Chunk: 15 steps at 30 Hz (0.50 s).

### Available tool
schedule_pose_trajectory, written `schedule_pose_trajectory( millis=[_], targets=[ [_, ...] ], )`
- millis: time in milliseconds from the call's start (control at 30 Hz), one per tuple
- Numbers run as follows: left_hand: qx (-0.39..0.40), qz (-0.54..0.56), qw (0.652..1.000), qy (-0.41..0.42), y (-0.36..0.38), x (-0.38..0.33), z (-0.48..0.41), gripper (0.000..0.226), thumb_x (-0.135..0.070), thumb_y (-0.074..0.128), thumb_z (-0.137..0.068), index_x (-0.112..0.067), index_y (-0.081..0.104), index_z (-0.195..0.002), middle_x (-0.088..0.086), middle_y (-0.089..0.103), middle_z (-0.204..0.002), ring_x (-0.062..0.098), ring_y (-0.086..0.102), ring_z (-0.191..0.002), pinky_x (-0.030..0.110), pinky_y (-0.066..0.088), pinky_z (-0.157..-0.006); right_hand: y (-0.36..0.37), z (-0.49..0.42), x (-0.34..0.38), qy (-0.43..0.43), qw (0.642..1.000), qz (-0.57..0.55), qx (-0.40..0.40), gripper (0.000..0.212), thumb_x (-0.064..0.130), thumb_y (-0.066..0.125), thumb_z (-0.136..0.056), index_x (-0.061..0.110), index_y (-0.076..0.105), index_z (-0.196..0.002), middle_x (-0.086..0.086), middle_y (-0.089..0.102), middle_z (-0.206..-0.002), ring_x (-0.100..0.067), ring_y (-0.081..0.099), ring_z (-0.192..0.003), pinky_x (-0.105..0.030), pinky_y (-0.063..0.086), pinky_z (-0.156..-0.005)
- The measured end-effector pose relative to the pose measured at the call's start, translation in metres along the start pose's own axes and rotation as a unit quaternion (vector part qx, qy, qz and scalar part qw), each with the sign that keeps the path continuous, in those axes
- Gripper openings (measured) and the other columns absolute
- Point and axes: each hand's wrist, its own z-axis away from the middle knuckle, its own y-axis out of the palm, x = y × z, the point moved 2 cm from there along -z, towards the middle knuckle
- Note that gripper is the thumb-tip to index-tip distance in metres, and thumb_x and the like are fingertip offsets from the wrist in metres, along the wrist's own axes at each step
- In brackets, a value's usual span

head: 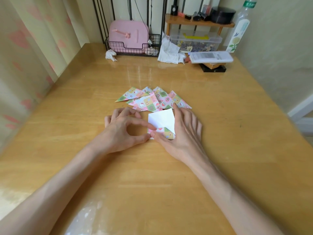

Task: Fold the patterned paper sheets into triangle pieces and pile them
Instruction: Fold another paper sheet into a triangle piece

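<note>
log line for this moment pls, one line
step: folding sheet | left hand: pinching near corner | right hand: pressing sheet flat | folded triangles: fanned behind | table

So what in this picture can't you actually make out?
- Right edge of the sheet being folded: head view, covered by the right hand.
- Exact count of folded triangles: head view, they overlap in a fan.
- Contents of the clear plastic box: head view, too small and blurred.
- Top of the tall bottle: cut off by the upper edge.
- Left hand: its grip on the sheet's corner is unclear.
</note>
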Motion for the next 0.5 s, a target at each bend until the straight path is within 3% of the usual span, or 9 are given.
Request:
schedule_pose_trajectory(
  millis=[500],
  targets=[
    [0.016, -0.014, 1.000, 0.005, -0.0023, -0.0005, -0.0009, 0.026, -0.055, 0.078, -0.078, -0.068, 0.066, -0.097, -0.026, 0.042, -0.120, 0.004, 0.026, -0.129, 0.021, 0.009, -0.090, 0.0007, -0.0071, -0.0021, 0.012, 0.998, -0.031, 0.047, 0.120, 0.082, 0.065, -0.070, 0.030, 0.008, -0.161, 0.005, 0.024, -0.152, -0.017, 0.019, -0.144, -0.034, 0.015, -0.118]
  ],
)
